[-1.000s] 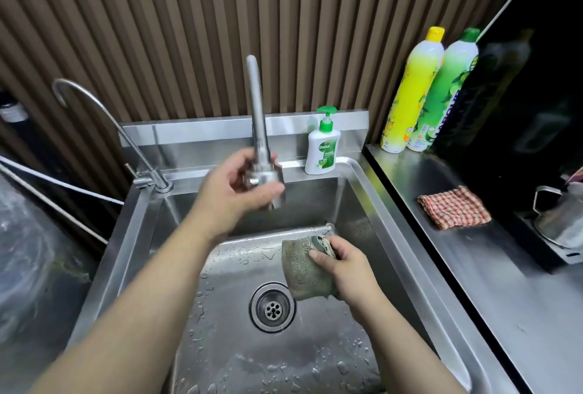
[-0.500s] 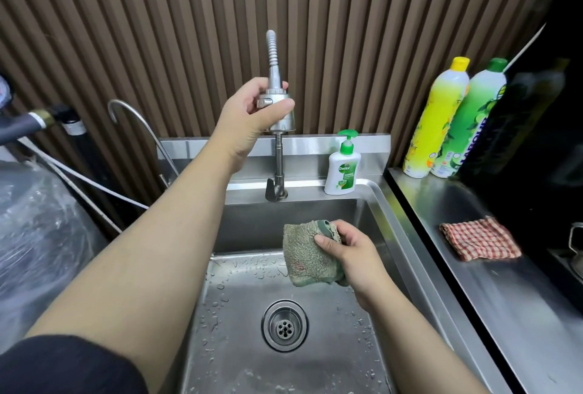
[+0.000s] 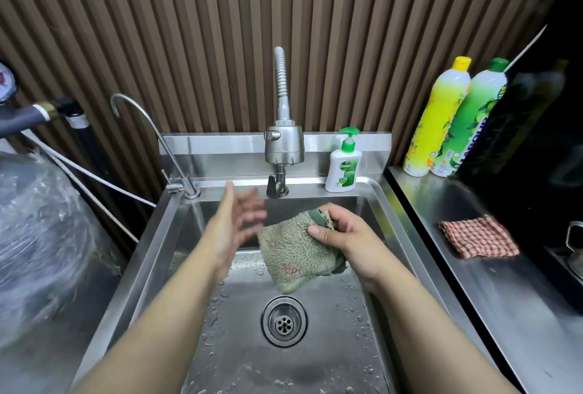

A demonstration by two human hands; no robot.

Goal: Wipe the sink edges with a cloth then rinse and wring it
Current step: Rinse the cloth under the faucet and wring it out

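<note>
Mid-frame, the right hand [image 3: 350, 235] pinches the fluffy green cloth [image 3: 293, 254] by its top over the shiny steel sink [image 3: 151, 245] while the blurry left hand [image 3: 239, 220] spreads wide, holding nothing, so the cloth may slip onto the round drain [image 3: 284, 321].

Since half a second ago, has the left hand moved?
Yes. The left hand has let go of the faucet spray head and dropped below it. It is now open and motion-blurred beside the green cloth.
</note>
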